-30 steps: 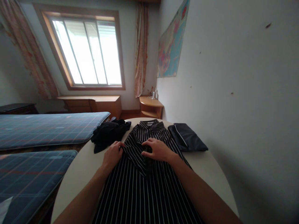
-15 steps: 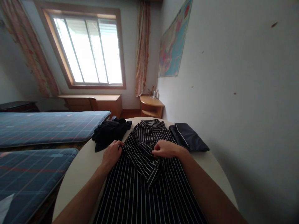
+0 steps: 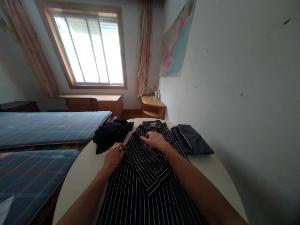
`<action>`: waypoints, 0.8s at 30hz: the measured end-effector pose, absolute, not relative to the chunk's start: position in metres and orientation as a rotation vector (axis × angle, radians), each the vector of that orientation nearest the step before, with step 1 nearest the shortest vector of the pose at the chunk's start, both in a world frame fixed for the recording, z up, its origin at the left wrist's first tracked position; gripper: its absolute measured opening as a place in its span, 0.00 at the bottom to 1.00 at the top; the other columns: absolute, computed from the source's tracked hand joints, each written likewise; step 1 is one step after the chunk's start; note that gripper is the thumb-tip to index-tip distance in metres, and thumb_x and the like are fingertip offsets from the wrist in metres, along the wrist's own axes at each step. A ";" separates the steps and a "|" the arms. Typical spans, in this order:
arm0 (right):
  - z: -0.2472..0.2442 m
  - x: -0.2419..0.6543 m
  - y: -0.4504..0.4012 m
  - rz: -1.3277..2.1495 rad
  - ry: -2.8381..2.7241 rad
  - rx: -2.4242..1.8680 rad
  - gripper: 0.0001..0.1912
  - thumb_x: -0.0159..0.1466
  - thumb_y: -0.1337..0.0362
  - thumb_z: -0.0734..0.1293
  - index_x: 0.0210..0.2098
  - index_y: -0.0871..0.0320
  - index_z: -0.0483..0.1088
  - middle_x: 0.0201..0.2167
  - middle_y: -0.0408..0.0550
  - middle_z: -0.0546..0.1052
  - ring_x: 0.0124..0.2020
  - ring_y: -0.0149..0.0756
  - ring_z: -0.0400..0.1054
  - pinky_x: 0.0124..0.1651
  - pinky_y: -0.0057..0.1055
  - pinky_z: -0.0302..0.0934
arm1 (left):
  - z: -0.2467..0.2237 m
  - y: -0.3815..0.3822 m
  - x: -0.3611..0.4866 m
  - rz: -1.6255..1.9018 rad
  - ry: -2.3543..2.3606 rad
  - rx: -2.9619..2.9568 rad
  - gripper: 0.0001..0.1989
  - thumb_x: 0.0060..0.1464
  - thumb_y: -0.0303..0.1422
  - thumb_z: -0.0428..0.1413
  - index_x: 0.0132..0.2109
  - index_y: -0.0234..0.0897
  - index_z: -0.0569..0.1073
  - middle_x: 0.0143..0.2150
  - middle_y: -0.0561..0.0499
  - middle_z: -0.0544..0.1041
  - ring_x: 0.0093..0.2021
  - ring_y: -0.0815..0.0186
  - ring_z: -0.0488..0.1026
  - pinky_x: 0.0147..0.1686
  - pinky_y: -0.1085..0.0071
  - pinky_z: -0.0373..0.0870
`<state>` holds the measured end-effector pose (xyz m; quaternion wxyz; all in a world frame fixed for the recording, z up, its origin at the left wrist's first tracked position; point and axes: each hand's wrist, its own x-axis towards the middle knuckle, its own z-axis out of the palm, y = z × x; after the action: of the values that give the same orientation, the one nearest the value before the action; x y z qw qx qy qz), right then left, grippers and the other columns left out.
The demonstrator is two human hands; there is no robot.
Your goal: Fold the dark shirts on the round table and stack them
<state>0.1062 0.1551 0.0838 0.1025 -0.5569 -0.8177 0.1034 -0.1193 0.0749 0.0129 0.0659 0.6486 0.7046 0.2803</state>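
A black shirt with white stripes [image 3: 145,200] lies spread on a round pale table, its collar at the far end. One sleeve [image 3: 150,172] is folded across the front, with the cuff pointing towards me. At the shirt's left edge, my left hand [image 3: 114,157] is closed on the fabric near the sleeve's fold; the fingertips are partly hidden. My right hand [image 3: 153,140] is over the upper chest below the collar, its thumb apart from the bent fingers and nothing visibly held. Whether it touches the cloth I cannot tell.
A crumpled black garment [image 3: 112,134] lies on the table [image 3: 75,184] at the far left. A folded dark garment [image 3: 193,139] is at the far right. Plaid mattresses [image 3: 51,128] stand left of the table, and a wall [image 3: 257,131] rises on the right.
My right hand has let go of the sleeve and moved up and left towards the collar. The sleeve now lies flatter, its cuff further right. My left hand stays at the shirt's edge.
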 end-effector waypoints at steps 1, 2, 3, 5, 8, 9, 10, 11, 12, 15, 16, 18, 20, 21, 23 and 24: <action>0.084 0.096 0.162 0.335 -2.391 -1.651 0.32 0.64 0.36 0.57 0.40 0.55 0.78 0.43 0.56 0.81 0.47 0.50 0.74 0.47 0.38 0.64 | 0.012 0.075 -0.119 0.843 2.118 1.958 0.10 0.58 0.27 0.50 0.42 0.41 0.75 0.48 0.51 0.74 0.40 0.64 0.74 0.41 0.69 0.66; 0.082 0.087 0.169 0.364 -2.366 -1.663 0.33 0.63 0.35 0.57 0.41 0.56 0.78 0.44 0.57 0.80 0.48 0.51 0.73 0.48 0.40 0.63 | 0.012 0.075 -0.120 0.842 2.112 1.957 0.10 0.58 0.27 0.50 0.42 0.41 0.74 0.48 0.51 0.74 0.40 0.64 0.74 0.41 0.69 0.66; 0.080 0.078 0.177 0.393 -2.341 -1.682 0.34 0.62 0.34 0.57 0.43 0.57 0.77 0.46 0.59 0.80 0.50 0.53 0.73 0.50 0.41 0.63 | 0.011 0.075 -0.120 0.841 2.107 1.956 0.10 0.58 0.27 0.50 0.42 0.41 0.74 0.48 0.51 0.74 0.40 0.64 0.74 0.41 0.69 0.66; 0.071 0.061 0.192 0.476 -2.270 -1.732 0.37 0.61 0.35 0.60 0.51 0.60 0.73 0.51 0.63 0.77 0.54 0.55 0.71 0.52 0.43 0.63 | 0.010 0.075 -0.120 0.842 2.093 1.959 0.10 0.58 0.26 0.50 0.42 0.41 0.74 0.47 0.51 0.74 0.41 0.64 0.74 0.41 0.69 0.65; 0.054 0.045 0.214 0.701 -2.133 -1.690 0.40 0.60 0.47 0.69 0.63 0.66 0.61 0.56 0.68 0.73 0.57 0.55 0.68 0.56 0.42 0.62 | 0.011 0.074 -0.120 0.842 2.078 1.970 0.10 0.58 0.26 0.50 0.42 0.42 0.74 0.47 0.51 0.74 0.41 0.64 0.74 0.41 0.70 0.65; 0.049 0.041 0.221 0.763 -2.098 -1.646 0.39 0.59 0.53 0.71 0.64 0.66 0.59 0.56 0.68 0.73 0.57 0.54 0.69 0.56 0.40 0.62 | 0.011 0.074 -0.119 0.840 2.080 1.971 0.10 0.58 0.26 0.49 0.42 0.42 0.74 0.47 0.52 0.74 0.41 0.65 0.74 0.40 0.70 0.65; 0.045 0.039 0.227 0.801 -2.072 -1.600 0.38 0.58 0.60 0.71 0.64 0.65 0.60 0.55 0.65 0.74 0.56 0.51 0.70 0.56 0.37 0.62 | 0.012 0.074 -0.119 0.837 2.087 1.969 0.11 0.58 0.26 0.49 0.42 0.42 0.74 0.47 0.52 0.74 0.41 0.65 0.74 0.40 0.70 0.65; 0.042 0.037 0.234 0.819 -2.057 -1.558 0.34 0.58 0.65 0.71 0.63 0.63 0.62 0.53 0.62 0.76 0.54 0.49 0.71 0.55 0.35 0.62 | 0.012 0.073 -0.119 0.834 2.097 1.965 0.11 0.59 0.26 0.49 0.42 0.43 0.74 0.47 0.52 0.74 0.40 0.65 0.74 0.39 0.70 0.65; 0.041 0.036 0.240 0.822 -2.047 -1.522 0.31 0.58 0.68 0.69 0.60 0.61 0.66 0.51 0.59 0.78 0.52 0.46 0.72 0.55 0.33 0.63 | 0.013 0.073 -0.119 0.832 2.111 1.957 0.11 0.59 0.27 0.49 0.42 0.43 0.74 0.47 0.52 0.74 0.40 0.65 0.74 0.39 0.70 0.65; 0.045 0.033 0.257 0.802 -1.999 -1.398 0.21 0.62 0.71 0.63 0.55 0.57 0.71 0.48 0.52 0.79 0.50 0.40 0.73 0.55 0.31 0.63 | 0.014 0.073 -0.122 0.843 2.156 1.931 0.11 0.59 0.26 0.48 0.41 0.42 0.74 0.48 0.52 0.74 0.40 0.64 0.74 0.38 0.70 0.66; 0.048 0.031 0.263 0.789 -1.977 -1.353 0.21 0.65 0.71 0.60 0.56 0.57 0.71 0.49 0.50 0.79 0.50 0.37 0.73 0.55 0.31 0.63 | 0.014 0.073 -0.123 0.853 2.168 1.921 0.11 0.59 0.26 0.48 0.41 0.42 0.74 0.49 0.52 0.74 0.40 0.64 0.74 0.38 0.70 0.66; 0.054 0.027 0.273 0.766 -1.933 -1.246 0.23 0.67 0.71 0.55 0.60 0.56 0.67 0.53 0.49 0.77 0.52 0.33 0.72 0.57 0.29 0.63 | 0.013 0.074 -0.126 0.888 2.185 1.902 0.12 0.58 0.25 0.47 0.40 0.42 0.74 0.50 0.51 0.74 0.42 0.63 0.75 0.40 0.70 0.68; 0.057 0.021 0.278 0.751 -1.938 -1.154 0.25 0.68 0.71 0.53 0.63 0.56 0.63 0.58 0.49 0.74 0.55 0.31 0.70 0.58 0.29 0.62 | 0.011 0.076 -0.129 0.939 2.190 1.883 0.13 0.58 0.24 0.47 0.39 0.42 0.75 0.52 0.50 0.74 0.44 0.63 0.75 0.43 0.69 0.69; 0.056 0.019 0.280 0.748 -1.961 -1.129 0.26 0.68 0.71 0.54 0.64 0.57 0.61 0.59 0.50 0.72 0.56 0.31 0.69 0.59 0.29 0.61 | 0.010 0.077 -0.130 0.962 2.186 1.871 0.13 0.57 0.24 0.47 0.39 0.42 0.75 0.53 0.50 0.74 0.45 0.62 0.75 0.45 0.68 0.69; 0.050 0.017 0.278 0.747 -2.029 -1.133 0.27 0.67 0.71 0.56 0.65 0.58 0.60 0.62 0.52 0.69 0.58 0.32 0.68 0.59 0.29 0.61 | 0.009 0.079 -0.132 0.985 2.178 1.833 0.13 0.57 0.24 0.47 0.39 0.42 0.75 0.53 0.50 0.75 0.46 0.62 0.75 0.47 0.68 0.68; 0.047 0.018 0.276 0.746 -2.060 -1.162 0.27 0.67 0.72 0.58 0.65 0.58 0.60 0.63 0.52 0.68 0.58 0.33 0.67 0.59 0.30 0.61 | 0.009 0.080 -0.132 0.980 2.181 1.803 0.13 0.56 0.24 0.48 0.39 0.42 0.75 0.51 0.50 0.76 0.45 0.62 0.75 0.47 0.68 0.68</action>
<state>0.0185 0.2763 0.0468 0.3248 -0.4430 -0.7857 0.2844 -0.1323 0.0795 0.0093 0.0734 0.6005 0.7263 0.3263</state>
